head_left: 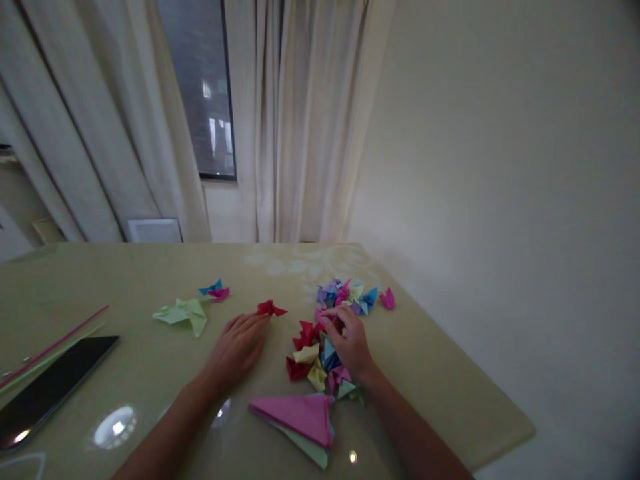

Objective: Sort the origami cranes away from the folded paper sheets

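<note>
My left hand (239, 347) lies on the table with its fingers stretched out, the tips at a red folded-paper bird (271, 308); whether they press on it I cannot tell. Over the paper pile on the right, my right hand (351, 337) pinches a pink folded-paper piece (320, 313) between thumb and finger. Below that hand sit red folded pieces (306, 335), yellow ones (316, 375) and a blue one (329, 355), partly covered by the hand. Just beyond is a cluster of purple, pink and blue folded pieces (343, 293).
Larger folded paper, pink (297, 415) over green, lies at the front. At left are a light green paper bird (183, 315), a small blue piece (211, 288), a dark tablet-like slab (55, 390) and thin strips (60, 342). A wall borders the table's right edge.
</note>
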Available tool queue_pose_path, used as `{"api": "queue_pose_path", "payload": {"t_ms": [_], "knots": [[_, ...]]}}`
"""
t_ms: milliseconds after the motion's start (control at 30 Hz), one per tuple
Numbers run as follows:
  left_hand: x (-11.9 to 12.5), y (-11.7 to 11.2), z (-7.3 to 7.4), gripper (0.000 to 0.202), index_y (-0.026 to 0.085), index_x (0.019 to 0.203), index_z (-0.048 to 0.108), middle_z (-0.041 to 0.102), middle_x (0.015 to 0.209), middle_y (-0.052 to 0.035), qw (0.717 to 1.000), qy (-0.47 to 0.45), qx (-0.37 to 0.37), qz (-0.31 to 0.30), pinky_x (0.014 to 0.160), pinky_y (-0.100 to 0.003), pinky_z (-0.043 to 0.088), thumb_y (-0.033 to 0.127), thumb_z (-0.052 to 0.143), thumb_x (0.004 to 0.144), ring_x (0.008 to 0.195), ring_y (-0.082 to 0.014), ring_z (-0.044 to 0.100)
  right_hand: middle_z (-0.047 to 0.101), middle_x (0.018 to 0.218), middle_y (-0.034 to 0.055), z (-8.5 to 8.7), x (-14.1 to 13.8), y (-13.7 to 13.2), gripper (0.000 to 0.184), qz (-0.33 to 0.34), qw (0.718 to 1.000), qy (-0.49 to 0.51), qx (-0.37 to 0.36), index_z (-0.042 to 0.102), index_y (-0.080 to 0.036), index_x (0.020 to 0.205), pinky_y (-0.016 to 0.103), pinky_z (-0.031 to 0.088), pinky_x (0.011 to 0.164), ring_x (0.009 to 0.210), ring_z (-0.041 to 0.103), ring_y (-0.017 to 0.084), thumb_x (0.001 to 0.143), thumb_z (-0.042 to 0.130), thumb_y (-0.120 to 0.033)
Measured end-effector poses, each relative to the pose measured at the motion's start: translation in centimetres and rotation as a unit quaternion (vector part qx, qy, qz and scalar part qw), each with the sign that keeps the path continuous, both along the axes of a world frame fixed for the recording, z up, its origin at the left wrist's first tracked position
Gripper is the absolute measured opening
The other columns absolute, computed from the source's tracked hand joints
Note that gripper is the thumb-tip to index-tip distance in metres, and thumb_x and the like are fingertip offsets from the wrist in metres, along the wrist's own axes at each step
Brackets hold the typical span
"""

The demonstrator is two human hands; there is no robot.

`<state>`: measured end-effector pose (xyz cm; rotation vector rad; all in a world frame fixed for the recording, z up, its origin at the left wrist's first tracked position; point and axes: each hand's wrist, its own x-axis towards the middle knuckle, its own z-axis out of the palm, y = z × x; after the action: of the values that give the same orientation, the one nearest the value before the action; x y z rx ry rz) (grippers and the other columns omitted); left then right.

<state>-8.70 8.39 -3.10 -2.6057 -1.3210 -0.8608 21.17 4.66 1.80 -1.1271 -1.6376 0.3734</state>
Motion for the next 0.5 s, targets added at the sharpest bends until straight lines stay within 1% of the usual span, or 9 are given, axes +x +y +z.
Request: {"api": "queue_pose_path", "payload": {"t_ms": [67,100,200,233,267,333,400,433,500], "knots": [[0.6,-0.8,0.8,0.042,0.024,0.141,0.066,0.075,0.133,-0.0106,0.995,-0.025,0.077,-0.053,0.109,-0.043,0.05,0.02,0.053,0.1,0.122,-0.0242,0.069,0.069,0.097,0.0064,0.2,0.1,-0.2,0.015,0.022,1.0,-0.009,0.0,0.078,-0.022,0.103,0.032,0.051,0.076,0.083,0.065,0.02,0.101,0.066,-0.03],[1.1,-1.4,1.3,0.043,0.024,0.141,0.065,0.076,0.131,-0.0104,0.99,-0.034,0.111,-0.081,0.107,-0.04,0.051,0.017,0.054,0.1,0.12,-0.0229,0.07,0.07,0.103,0.0074,0.3,0.1,-0.4,0.017,0.044,0.999,-0.018,0.002,0.077,-0.022,0.112,0.033,0.053,0.081,0.09,0.066,0.021,0.1,0.068,-0.031],[3.1,-3.5,2.5,0.048,0.021,0.143,0.062,0.076,0.131,-0.0105,0.969,-0.037,0.18,-0.163,0.106,-0.037,0.051,0.009,0.056,0.097,0.123,-0.0214,0.069,0.071,0.124,0.0099,0.8,-0.1,-1.0,0.045,0.136,0.989,-0.052,0.017,0.067,-0.026,0.139,0.036,0.054,0.093,0.109,0.067,0.025,0.096,0.077,-0.037],[3.7,-4.1,2.7,0.047,0.02,0.142,0.063,0.077,0.129,-0.0102,0.962,-0.033,0.192,-0.189,0.106,-0.037,0.051,0.008,0.057,0.097,0.125,-0.0216,0.068,0.072,0.124,0.0096,0.9,-0.2,-1.3,0.046,0.163,0.985,-0.058,0.024,0.067,-0.027,0.139,0.037,0.054,0.093,0.109,0.067,0.025,0.096,0.077,-0.037],[4.1,-4.5,2.8,0.045,0.019,0.14,0.064,0.078,0.128,-0.0098,0.956,-0.029,0.2,-0.213,0.106,-0.037,0.051,0.008,0.058,0.096,0.125,-0.0219,0.068,0.074,0.12,0.0085,0.9,-0.3,-1.4,0.04,0.182,0.981,-0.059,0.028,0.07,-0.027,0.135,0.036,0.054,0.091,0.105,0.068,0.024,0.097,0.076,-0.037],[4.4,-4.9,2.7,0.043,0.019,0.138,0.064,0.078,0.127,-0.0098,0.949,-0.021,0.2,-0.243,0.106,-0.037,0.05,0.009,0.059,0.096,0.125,-0.0223,0.068,0.078,0.103,0.0054,0.9,-0.4,-1.6,0.02,0.191,0.98,-0.048,0.03,0.078,-0.027,0.117,0.033,0.055,0.084,0.092,0.07,0.022,0.1,0.073,-0.036],[3.8,-4.3,2.3,0.045,0.02,0.14,0.061,0.075,0.131,-0.0107,0.957,-0.029,0.18,-0.226,0.105,-0.036,0.051,0.009,0.056,0.097,0.124,-0.0216,0.068,0.078,0.092,0.0035,0.8,-0.4,-1.5,0.013,0.148,0.989,-0.012,0.027,0.08,-0.027,0.107,0.032,0.054,0.08,0.083,0.07,0.021,0.1,0.072,-0.034],[3.3,-3.7,2.0,0.046,0.021,0.141,0.06,0.074,0.133,-0.0112,0.966,-0.044,0.166,-0.191,0.105,-0.036,0.051,0.009,0.053,0.098,0.123,-0.0213,0.068,0.078,0.094,0.0039,0.8,-0.4,-1.3,0.014,0.107,0.994,0.015,0.025,0.08,-0.027,0.109,0.032,0.055,0.08,0.083,0.07,0.021,0.101,0.07,-0.034],[2.0,-2.0,1.3,0.043,0.023,0.14,0.06,0.07,0.137,-0.0132,0.986,-0.088,0.13,-0.062,0.106,-0.04,0.051,0.012,0.049,0.1,0.124,-0.0237,0.066,0.077,0.104,0.0062,0.8,0.1,-0.8,0.02,0.009,0.997,0.075,0.024,0.077,-0.026,0.117,0.033,0.055,0.08,0.086,0.07,0.021,0.101,0.068,-0.034]]}}
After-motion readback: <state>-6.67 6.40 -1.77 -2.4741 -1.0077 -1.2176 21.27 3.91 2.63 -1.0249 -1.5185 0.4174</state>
